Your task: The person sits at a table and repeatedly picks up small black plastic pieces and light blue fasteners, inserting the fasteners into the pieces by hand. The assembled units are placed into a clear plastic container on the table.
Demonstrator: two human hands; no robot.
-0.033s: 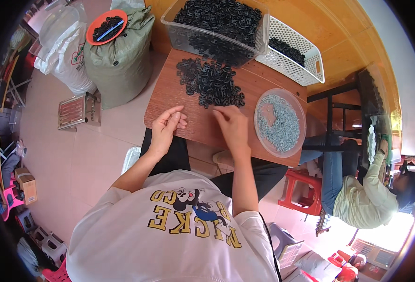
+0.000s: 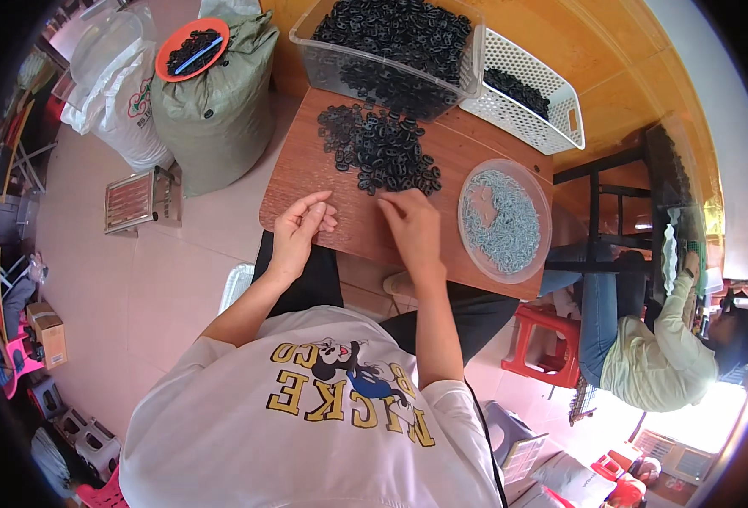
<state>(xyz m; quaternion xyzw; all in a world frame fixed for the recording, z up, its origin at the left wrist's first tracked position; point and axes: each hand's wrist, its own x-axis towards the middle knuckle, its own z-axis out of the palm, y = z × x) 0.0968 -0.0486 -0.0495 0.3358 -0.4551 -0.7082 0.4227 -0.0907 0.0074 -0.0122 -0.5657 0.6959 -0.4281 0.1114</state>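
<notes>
Over the near edge of the brown table, my left hand has its fingers curled in and its thumb against them. What it holds, if anything, is too small to make out. To its right my right hand is closed in a pinch, thumb and forefinger together just below a heap of small black oval plastic pieces. Nothing between those fingertips can be made out. Right of that hand lies a round clear tray with many small silvery metal pieces, which look like screws or pins.
At the table's far side stand a clear bin full of black pieces and a white perforated basket. An orange plate rests on a green sack at the left. Another person sits at the right beside a red stool.
My right hand has shifted slightly left, towards my left hand, still pinched. My left hand and the things on the table look the same.
</notes>
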